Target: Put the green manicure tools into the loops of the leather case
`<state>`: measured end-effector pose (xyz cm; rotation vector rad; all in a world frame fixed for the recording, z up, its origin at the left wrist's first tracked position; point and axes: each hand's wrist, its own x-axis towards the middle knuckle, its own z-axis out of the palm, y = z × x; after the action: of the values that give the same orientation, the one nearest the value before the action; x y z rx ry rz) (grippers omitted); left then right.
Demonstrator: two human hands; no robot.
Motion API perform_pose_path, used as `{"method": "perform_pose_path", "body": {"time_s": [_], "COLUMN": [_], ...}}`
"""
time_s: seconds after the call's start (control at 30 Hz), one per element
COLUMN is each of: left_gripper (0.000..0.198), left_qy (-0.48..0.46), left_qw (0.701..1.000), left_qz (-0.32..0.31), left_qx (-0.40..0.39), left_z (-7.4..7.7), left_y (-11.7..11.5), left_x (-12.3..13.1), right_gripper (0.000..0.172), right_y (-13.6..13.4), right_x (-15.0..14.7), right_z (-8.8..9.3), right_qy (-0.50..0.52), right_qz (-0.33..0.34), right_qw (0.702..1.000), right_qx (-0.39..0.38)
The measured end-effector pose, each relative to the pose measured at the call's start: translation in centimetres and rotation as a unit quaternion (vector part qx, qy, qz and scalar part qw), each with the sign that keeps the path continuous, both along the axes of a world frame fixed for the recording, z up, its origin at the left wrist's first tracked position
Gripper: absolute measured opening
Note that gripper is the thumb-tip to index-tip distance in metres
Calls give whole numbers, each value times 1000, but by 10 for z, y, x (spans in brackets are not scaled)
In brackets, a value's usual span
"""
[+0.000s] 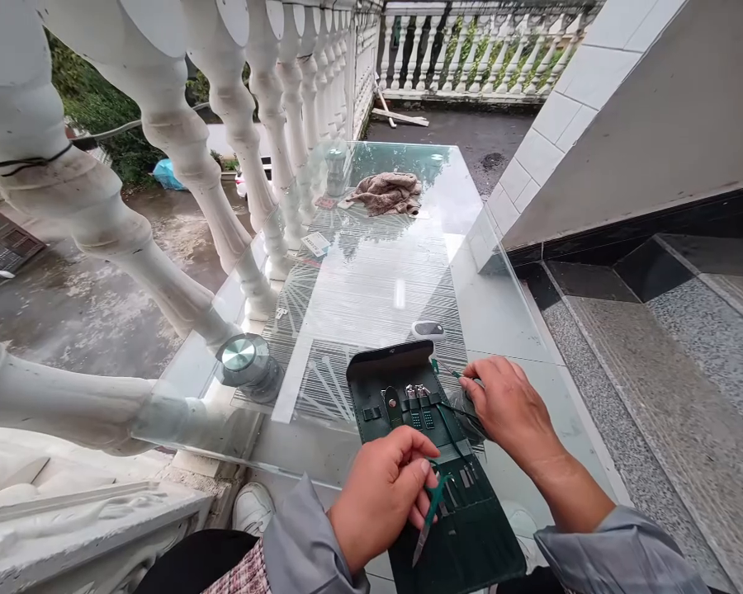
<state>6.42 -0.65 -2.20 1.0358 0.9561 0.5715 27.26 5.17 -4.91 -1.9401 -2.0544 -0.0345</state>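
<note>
A dark green manicure case (470, 536) lies unfolded near the front edge of the glass tabletop. Two nail clippers (418, 404) and several slim metal tools (466, 476) sit in its straps and slots. Over the case's middle, my left hand (387, 495) is closed on small green-handled scissors (433, 507), their blades aimed down toward me. To the right of the case my right hand (508, 404) pinches a thin metal tool with green parts (449, 370), pointing left; its exact kind is unclear.
A white oval device (428, 330) is just behind the case. Farther back on the glass table (520, 322) lies a crumpled brown cloth (387, 194). White balusters (235, 148) line the left; stone steps (644, 355) rise on the right.
</note>
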Motion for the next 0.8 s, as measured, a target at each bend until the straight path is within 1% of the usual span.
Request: {"method": "perform_pose_path", "body": {"time_s": [0.17, 0.3, 0.6, 0.7, 0.8], "left_gripper": [17, 18, 20, 18, 17], "left_qy": [27, 53, 68, 63, 53], "left_qw": [997, 992, 989, 989, 993], "left_qz": [-71, -104, -114, -113, -90], "left_qx": [28, 46, 66, 66, 58], "left_z": [1, 1, 0, 0, 2], "left_y": [-6, -10, -10, -10, -8], "left_x": [1, 1, -1, 0, 2], "right_gripper": [12, 12, 13, 12, 13], "right_y": [0, 0, -1, -2, -7], "right_x": [0, 0, 0, -2, -9], "right_z": [-1, -2, -4, 0, 11], "right_qy": [-5, -5, -4, 13, 83], "right_qz": [5, 4, 1, 4, 19], "right_qw": [1000, 1000, 1000, 1000, 993], "right_qx": [1, 9, -3, 28, 79]}}
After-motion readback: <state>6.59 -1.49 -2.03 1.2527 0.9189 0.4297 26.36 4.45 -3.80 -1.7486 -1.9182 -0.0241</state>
